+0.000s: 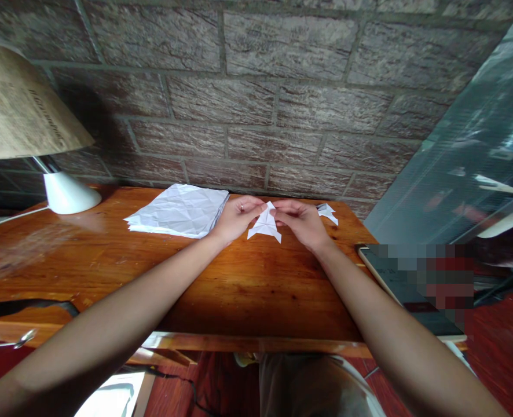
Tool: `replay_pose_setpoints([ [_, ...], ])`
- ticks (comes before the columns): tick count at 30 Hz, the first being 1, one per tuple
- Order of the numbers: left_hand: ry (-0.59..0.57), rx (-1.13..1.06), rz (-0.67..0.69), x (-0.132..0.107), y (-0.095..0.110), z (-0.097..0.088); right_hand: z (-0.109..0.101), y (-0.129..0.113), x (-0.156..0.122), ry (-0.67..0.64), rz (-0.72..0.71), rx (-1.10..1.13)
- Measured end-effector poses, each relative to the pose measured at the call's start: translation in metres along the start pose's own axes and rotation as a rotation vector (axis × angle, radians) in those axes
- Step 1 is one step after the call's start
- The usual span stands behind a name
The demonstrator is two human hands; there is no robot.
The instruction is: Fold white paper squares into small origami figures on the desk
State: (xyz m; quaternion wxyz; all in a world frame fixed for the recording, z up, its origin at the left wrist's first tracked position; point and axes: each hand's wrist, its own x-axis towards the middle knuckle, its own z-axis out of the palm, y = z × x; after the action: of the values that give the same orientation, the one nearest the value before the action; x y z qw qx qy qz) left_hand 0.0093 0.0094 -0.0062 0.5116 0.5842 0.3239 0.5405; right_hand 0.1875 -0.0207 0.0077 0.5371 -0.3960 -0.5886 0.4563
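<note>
Between my two hands is a small folded white paper figure, pointed at the top, with two legs spread at the bottom. My left hand pinches its upper left edge, a ring on one finger. The fingers of my right hand are closed on its upper right side. Left of my left hand lies a stack of creased white paper sheets. Partly hidden behind my right hand, a second folded paper piece rests on the wooden table.
A lamp with a white base and a printed shade stands at the left. A brick wall rises behind the table. At the right edge lies a dark flat device, partly blurred out. A black strap crosses the front left.
</note>
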Motion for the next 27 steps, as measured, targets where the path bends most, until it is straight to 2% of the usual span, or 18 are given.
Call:
replay_pose_setpoints([
  [4, -0.003, 0.018, -0.002, 0.0006, 0.0001, -0.0011, -0.001, 0.0014, 0.001, 0.002, -0.002, -0.011],
  [10, -0.108, 0.057, 0.028, 0.0007, 0.0017, -0.0022, -0.0028, 0.0021, 0.0024, 0.022, -0.02, -0.023],
  [27, -0.061, 0.099, 0.074, -0.0001, -0.0025, -0.001, -0.0028, 0.0043, 0.0019, 0.001, -0.074, -0.114],
])
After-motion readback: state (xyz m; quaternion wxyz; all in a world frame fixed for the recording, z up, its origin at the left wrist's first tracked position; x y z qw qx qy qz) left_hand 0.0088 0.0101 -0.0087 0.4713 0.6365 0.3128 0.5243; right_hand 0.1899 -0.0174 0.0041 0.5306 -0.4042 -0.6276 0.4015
